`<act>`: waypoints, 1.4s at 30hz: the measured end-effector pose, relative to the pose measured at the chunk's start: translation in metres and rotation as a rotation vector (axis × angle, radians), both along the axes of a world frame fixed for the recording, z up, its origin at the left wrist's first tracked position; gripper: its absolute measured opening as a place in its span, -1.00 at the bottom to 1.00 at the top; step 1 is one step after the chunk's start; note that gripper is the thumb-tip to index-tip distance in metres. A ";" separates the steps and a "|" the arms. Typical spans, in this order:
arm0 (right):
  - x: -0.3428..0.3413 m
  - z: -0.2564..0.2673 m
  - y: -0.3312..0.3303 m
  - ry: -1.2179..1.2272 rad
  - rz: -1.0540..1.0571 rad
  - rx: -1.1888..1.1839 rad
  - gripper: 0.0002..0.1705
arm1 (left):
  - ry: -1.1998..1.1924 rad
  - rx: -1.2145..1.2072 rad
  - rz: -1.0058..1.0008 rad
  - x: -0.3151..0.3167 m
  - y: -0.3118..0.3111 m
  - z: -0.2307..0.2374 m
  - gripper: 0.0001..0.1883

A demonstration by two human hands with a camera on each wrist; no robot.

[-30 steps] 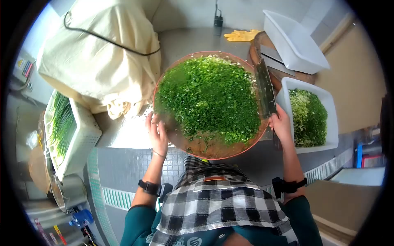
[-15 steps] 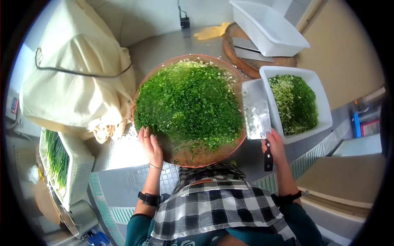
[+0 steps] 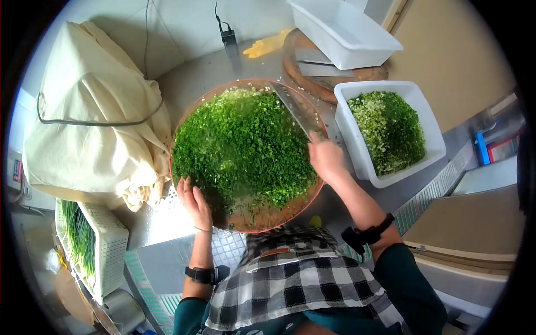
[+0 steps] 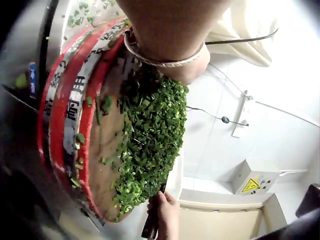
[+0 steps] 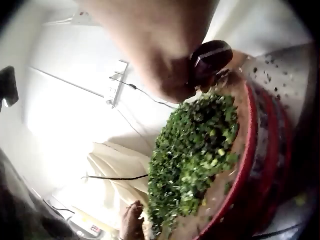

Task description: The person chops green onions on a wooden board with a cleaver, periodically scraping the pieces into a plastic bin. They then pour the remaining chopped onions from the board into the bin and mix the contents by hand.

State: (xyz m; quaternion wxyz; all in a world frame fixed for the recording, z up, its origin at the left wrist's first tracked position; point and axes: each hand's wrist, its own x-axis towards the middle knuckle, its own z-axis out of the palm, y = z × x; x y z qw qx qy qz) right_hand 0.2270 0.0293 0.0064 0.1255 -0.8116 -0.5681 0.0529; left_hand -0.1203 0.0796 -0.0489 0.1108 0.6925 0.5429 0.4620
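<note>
Swung inward since half a second ago, the cleaver (image 3: 294,110) has been brought from outside the rim to between one and two o'clock on the round chopping board (image 3: 268,216), its blade turned on edge beside one heap of chopped scallions (image 3: 240,145); whether they are touched cannot be told. Its handle is gripped at three o'clock by the curled fingers of the right hand (image 3: 326,159). Between seven and eight o'clock, the rim is met, as before, by the left hand (image 3: 194,205), fingers extended. Farther out at three o'clock, more are held in one filled white tub (image 3: 434,142); a second white tub (image 3: 346,33) is seen at one o'clock, overlapping a second round board (image 3: 318,85) where two flat metal blades (image 3: 324,70) are laid. At eight o'clock, whole scallions (image 3: 81,240) are held in one perforated crate (image 3: 114,234).
</note>
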 end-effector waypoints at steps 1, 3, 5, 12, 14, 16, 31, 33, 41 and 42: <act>-0.006 -0.003 0.008 -0.016 0.019 0.007 -0.60 | 0.001 0.002 -0.005 -0.003 -0.004 0.000 -0.68; -0.011 0.005 0.012 0.034 0.062 0.039 -0.61 | -0.014 -0.010 -0.008 -0.004 -0.008 0.000 -0.68; -0.011 0.016 0.010 0.088 0.106 0.064 -0.63 | -0.034 -0.002 -0.007 -0.005 -0.011 0.004 -0.70; 0.014 -0.003 0.019 -0.073 -0.019 0.274 -0.63 | -0.037 -0.029 0.017 -0.017 -0.016 0.008 -0.76; 0.018 -0.013 0.021 -0.103 -0.001 0.066 -0.61 | -0.049 -0.033 -0.010 -0.018 -0.014 0.005 -0.78; 0.019 -0.016 0.017 -0.105 0.010 0.058 -0.61 | -0.039 -0.031 -0.019 -0.018 -0.014 0.004 -0.79; 0.023 0.031 -0.039 0.255 0.079 0.172 -0.79 | 0.541 -0.279 0.168 -0.011 0.040 0.031 -0.51; 0.030 0.029 -0.056 0.219 0.117 0.081 -0.85 | 0.872 0.148 0.286 -0.015 0.040 0.033 -0.47; 0.184 0.038 -0.133 0.330 -0.168 0.481 -0.77 | -0.228 -0.609 -0.368 0.152 -0.038 0.104 -0.85; 0.218 0.038 -0.141 0.306 -0.243 0.606 -0.74 | -0.267 -0.697 -0.508 0.185 -0.053 0.103 -0.86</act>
